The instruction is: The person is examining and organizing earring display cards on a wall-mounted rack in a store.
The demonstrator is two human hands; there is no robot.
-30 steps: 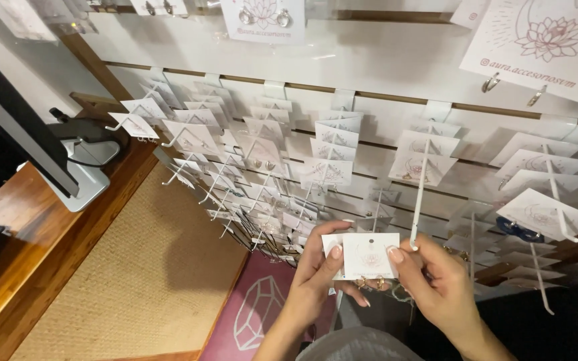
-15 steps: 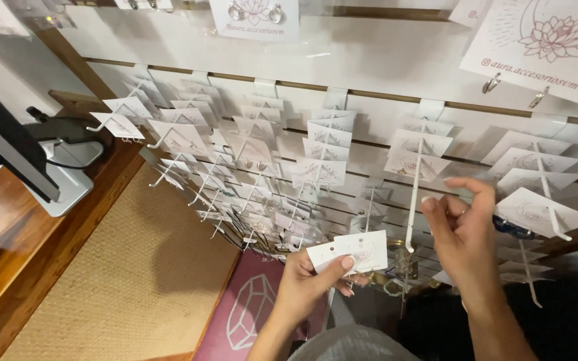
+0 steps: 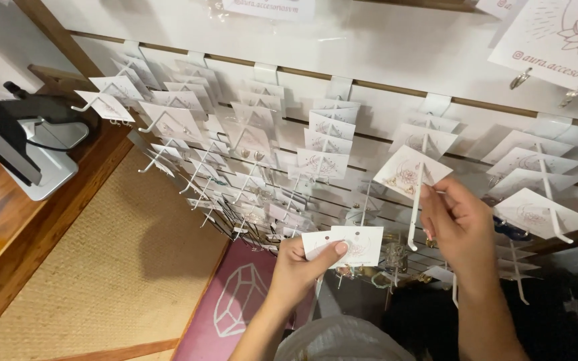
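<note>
While the left hand (image 3: 302,264) keeps pinching two white jewellery cards (image 3: 346,244) at lower centre, thumb on top, the right hand (image 3: 456,224) has risen from them and now closes its fingertips on a long white display hook (image 3: 415,207) right of centre, where another card (image 3: 409,172) hangs. Hands are apart. Crowded hooks fill the slatwall (image 3: 382,60); open room lies lower left over the woven mat (image 3: 95,281).

Earrings on the white cards (image 3: 352,244) too small to tell
</note>
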